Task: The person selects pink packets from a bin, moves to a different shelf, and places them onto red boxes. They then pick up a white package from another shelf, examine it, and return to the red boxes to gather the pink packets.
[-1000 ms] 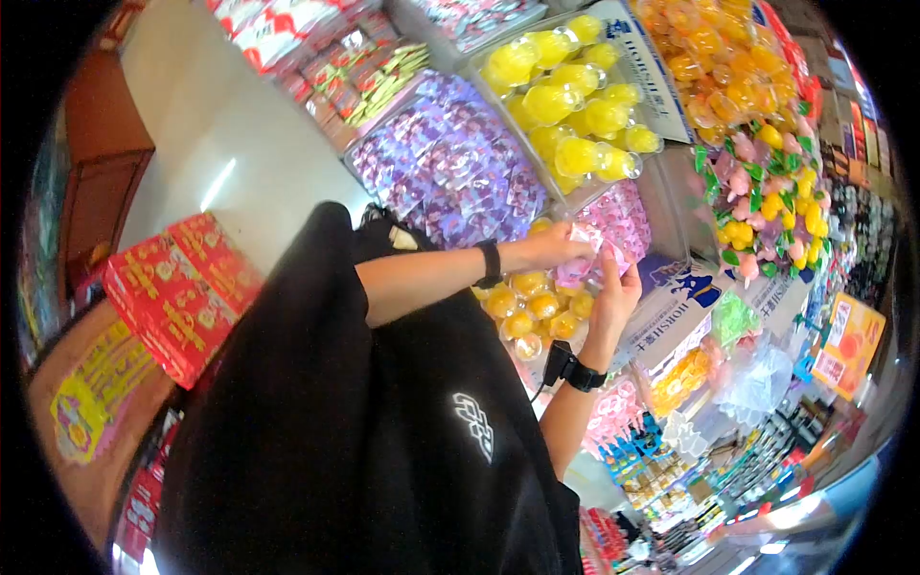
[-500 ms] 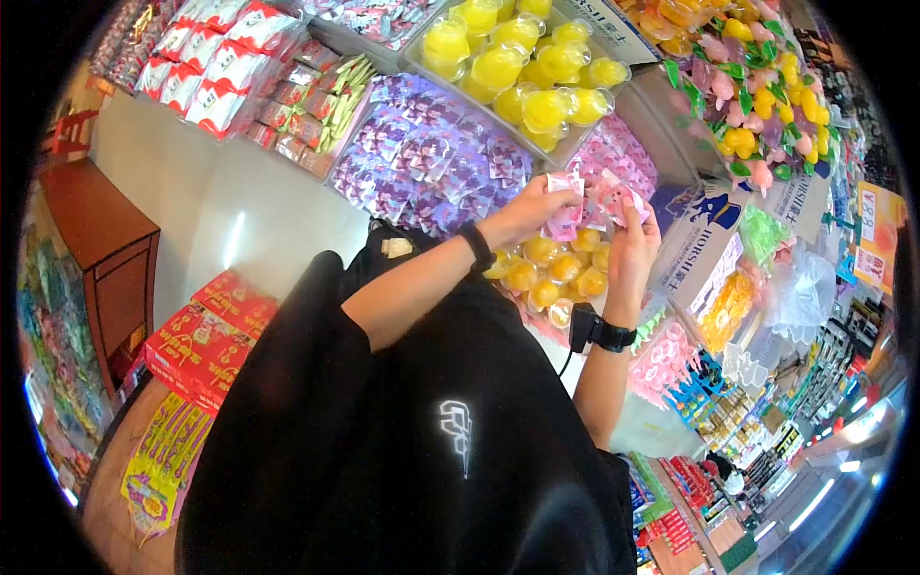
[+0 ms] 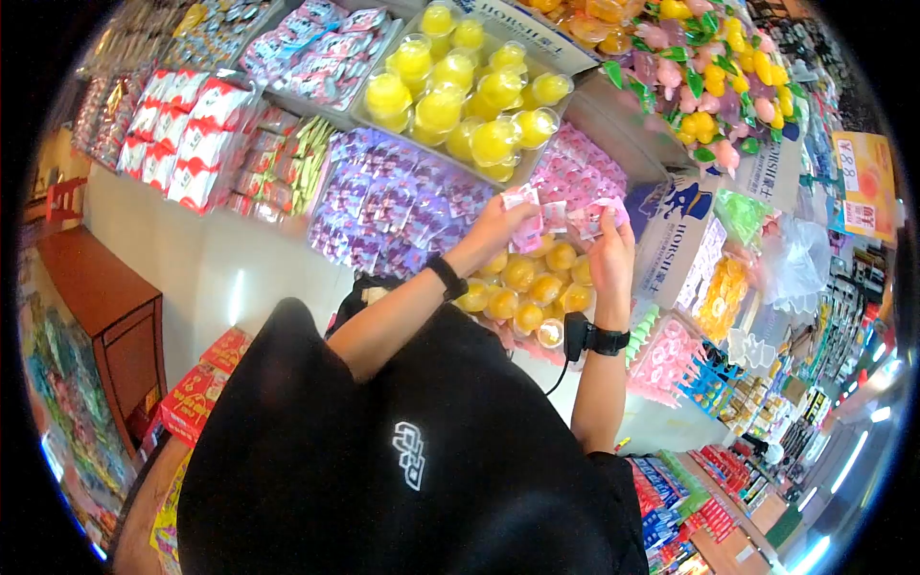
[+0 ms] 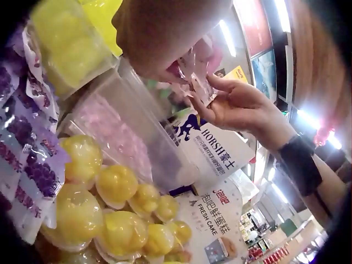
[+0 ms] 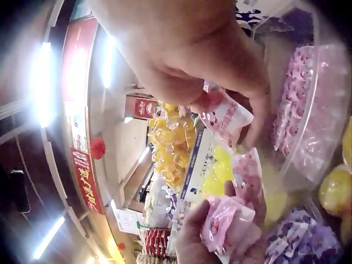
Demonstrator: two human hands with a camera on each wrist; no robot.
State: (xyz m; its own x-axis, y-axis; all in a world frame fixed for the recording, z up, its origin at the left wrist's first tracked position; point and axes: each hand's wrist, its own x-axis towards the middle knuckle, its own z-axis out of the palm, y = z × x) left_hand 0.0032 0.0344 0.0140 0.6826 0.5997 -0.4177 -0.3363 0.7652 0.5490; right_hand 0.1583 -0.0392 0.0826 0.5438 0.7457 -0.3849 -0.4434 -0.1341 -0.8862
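Observation:
My left hand (image 3: 493, 230) pinches a pink packet (image 3: 522, 217), and my right hand (image 3: 611, 261) grips another pink packet (image 3: 596, 218). Between them hangs a further pink packet (image 3: 554, 217), seemingly joined to the left one. The right wrist view shows the packet (image 5: 228, 116) under the right fingers and crumpled pink wrapping (image 5: 226, 223) in the left hand (image 5: 193, 237). Both hands are over the front of a bin of similar pink packets (image 3: 582, 165), above orange-yellow round jellies (image 3: 518, 274).
Purple packets (image 3: 383, 206) lie left of the hands; yellow cups (image 3: 446, 105) fill a clear bin behind. A printed carton (image 3: 671, 251) stands at the right, below hanging fruit-shaped goods (image 3: 709, 81). Red boxes (image 3: 195, 398) sit at lower left.
My hands, close together a second ago, are now farther apart with pink packets in each. The head view has shifted, showing more bins at upper left.

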